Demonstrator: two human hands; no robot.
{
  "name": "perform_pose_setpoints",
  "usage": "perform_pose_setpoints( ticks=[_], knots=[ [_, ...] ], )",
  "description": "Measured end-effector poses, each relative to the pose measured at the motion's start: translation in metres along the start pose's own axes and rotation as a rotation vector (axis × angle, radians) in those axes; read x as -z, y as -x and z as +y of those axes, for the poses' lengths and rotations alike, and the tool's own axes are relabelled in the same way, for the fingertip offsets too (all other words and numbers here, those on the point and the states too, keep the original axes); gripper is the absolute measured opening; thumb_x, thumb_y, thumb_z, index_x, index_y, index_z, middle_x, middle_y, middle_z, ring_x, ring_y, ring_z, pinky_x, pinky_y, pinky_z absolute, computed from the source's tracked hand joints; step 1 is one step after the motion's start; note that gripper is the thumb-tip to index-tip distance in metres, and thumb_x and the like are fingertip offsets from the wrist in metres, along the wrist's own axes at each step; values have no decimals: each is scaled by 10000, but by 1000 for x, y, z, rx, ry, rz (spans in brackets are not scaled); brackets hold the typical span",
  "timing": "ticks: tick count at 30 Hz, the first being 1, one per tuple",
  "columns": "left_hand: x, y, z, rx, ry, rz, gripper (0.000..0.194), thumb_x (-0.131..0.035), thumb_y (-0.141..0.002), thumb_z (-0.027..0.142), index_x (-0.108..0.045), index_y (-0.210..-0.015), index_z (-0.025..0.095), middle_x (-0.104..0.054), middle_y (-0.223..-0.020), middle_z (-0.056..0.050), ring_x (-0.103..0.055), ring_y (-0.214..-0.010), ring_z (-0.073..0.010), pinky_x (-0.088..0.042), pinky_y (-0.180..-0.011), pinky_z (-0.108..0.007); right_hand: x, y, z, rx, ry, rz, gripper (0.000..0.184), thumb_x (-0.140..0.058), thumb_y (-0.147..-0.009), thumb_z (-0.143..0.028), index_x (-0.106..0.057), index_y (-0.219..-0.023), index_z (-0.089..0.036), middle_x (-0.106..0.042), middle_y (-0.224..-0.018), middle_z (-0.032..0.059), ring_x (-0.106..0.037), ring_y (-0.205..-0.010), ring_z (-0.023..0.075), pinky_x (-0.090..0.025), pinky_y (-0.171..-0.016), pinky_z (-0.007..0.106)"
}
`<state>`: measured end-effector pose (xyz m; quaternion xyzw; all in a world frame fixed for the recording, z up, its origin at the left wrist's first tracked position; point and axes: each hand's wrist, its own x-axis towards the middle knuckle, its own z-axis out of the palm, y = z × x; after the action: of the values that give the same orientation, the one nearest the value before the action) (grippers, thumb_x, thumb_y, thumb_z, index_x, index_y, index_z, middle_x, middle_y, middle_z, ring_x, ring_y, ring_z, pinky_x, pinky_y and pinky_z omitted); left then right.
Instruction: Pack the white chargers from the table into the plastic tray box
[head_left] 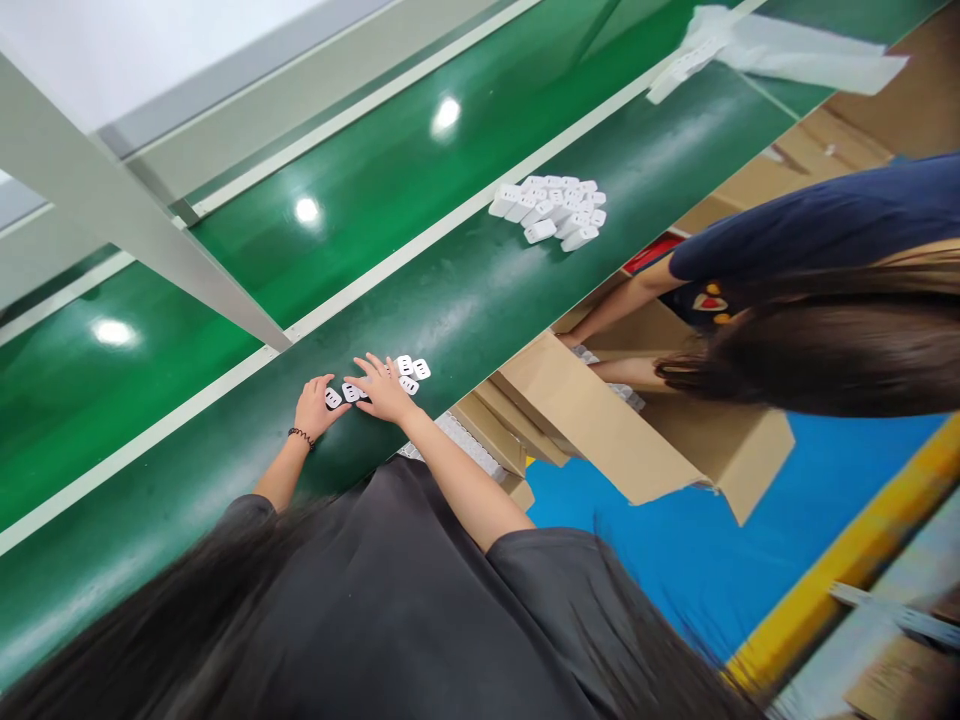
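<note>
On the green work surface, my left hand [316, 406] curls its fingers and thumb around a small white block with dark slots [333, 398], which looks like a multi-port charger. Just to its right, my right hand [385, 392] lies with fingers spread over more of these blocks, partly hiding them. A second white block [350, 392] shows between the two hands. Beyond the right hand's fingers stand several others, among them one white block [421, 369] at the outer end. What touches the right palm is hidden.
Farther right on the green conveyor belt [465, 290] sits a cluster of white blocks [555, 208]. White plastic sheeting [795, 55] lies at the far end. A co-worker's arms [630, 300] reach into an open cardboard box [600, 420]. A grey post [187, 260] rises at the left.
</note>
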<state>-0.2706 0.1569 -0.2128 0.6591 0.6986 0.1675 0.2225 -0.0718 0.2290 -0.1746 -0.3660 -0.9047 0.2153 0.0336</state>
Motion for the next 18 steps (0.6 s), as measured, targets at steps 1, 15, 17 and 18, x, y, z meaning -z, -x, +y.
perform_pose_setpoints(
  ticks=[1,15,17,18],
  knots=[
    [0,1,-1,11,3,7,629,-771,-768,438,-502,-1281,194,-580,-1265,-124,-528,-1206,-306,-473,-1020,-443,-1,-2,-3,7,11,14,475,-674,-852,-297,-604,-1319,-242,-378,-1548,150,-255,-1469,383,-210,-1157,662],
    [14,18,-16,42,48,-44,490,-704,-806,315,-524,-1251,217,-607,-1229,-90,-555,-1152,-268,-489,-991,-411,-4,-12,-28,170,-35,-5,477,-448,-826,-16,-639,-1222,-200,-681,-1191,82,-440,-1337,267,-177,-1200,562],
    [17,19,-17,35,53,-63,494,-687,-811,300,-519,-1268,220,-607,-1240,-88,-556,-1150,-265,-495,-984,-411,-3,-9,-25,179,-121,12,555,-403,-797,29,-628,-1242,-216,-672,-1254,59,-418,-1376,241,-171,-1204,563],
    [18,20,-16,30,54,-72,495,-678,-815,294,-515,-1277,221,-605,-1247,-87,-556,-1148,-263,-498,-980,-409,-1,-6,-22,151,-170,41,601,-388,-775,43,-611,-1268,-220,-657,-1294,49,-413,-1385,230,-172,-1205,559]
  ],
)
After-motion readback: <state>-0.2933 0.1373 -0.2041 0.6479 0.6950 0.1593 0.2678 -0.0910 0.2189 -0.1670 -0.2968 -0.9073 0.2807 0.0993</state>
